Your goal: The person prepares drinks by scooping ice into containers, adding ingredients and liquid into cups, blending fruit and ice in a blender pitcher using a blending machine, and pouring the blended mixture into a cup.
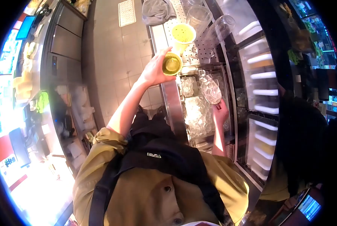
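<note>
Cup [172, 64] beside the ice bin [175, 113] is grasped sidelong by the left hand [153, 71], leaving its mouth uncovered, while above it the right hand [220, 112] clenches a scoop [213, 98] by its handle, clear of ice [209, 89].

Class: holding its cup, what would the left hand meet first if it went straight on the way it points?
Probably the standing yellow cup, just beyond the left hand and its held cup, though depth is unclear.
</note>
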A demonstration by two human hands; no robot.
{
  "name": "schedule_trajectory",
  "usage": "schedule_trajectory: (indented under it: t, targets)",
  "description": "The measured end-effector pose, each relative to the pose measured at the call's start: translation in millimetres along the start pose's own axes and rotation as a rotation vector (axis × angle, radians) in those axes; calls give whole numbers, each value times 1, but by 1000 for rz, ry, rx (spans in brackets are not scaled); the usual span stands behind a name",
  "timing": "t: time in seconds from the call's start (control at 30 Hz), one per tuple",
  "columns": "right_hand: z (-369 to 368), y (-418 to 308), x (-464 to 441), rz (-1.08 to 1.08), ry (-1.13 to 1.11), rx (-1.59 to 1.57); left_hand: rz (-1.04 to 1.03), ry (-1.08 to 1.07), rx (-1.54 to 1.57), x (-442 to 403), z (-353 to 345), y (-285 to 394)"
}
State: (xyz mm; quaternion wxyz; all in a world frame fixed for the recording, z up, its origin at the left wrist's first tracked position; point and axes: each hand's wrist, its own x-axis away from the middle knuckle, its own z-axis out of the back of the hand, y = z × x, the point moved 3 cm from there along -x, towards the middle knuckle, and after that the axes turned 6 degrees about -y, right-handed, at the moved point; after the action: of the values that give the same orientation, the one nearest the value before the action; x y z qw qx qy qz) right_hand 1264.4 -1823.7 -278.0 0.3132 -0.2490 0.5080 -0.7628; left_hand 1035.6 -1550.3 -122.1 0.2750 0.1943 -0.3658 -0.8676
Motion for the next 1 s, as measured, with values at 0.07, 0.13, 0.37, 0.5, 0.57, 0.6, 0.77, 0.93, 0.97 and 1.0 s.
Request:
schedule_trajectory:
  t: [0.07,0.13,0.37,0.5,0.57,0.6,0.77,0.93,0.97,1.0]
  targets:
    - [5,-41,-1,-3,-85,-89,-19,-8,48,1,3,-1]
    - [11,-80,-3,-27,-144,-52,-12,-17,111,1,5,0]
    - [-4,-185,-13,9,-269,355,-62,29,97,5,10,2]
    - [-16,-218,-16,2,-260,471,-2,-28,231,-1,5,-7]
    - [-16,-224,-19,19,-262,496,2,-18,175,-1,5,-11]
    - [-16,-227,-20,26,-262,509,-17,10,153,-1,5,-12]
    - [-17,-236,-19,55,-247,576,-19,16,117,2,8,-7]
    - [-16,-234,-19,69,-244,553,-46,21,128,3,10,-7]
    - [-16,-234,-19,75,-237,558,-56,26,129,3,10,-7]
    - [-16,-234,-19,82,-230,563,-49,17,136,3,9,-7]
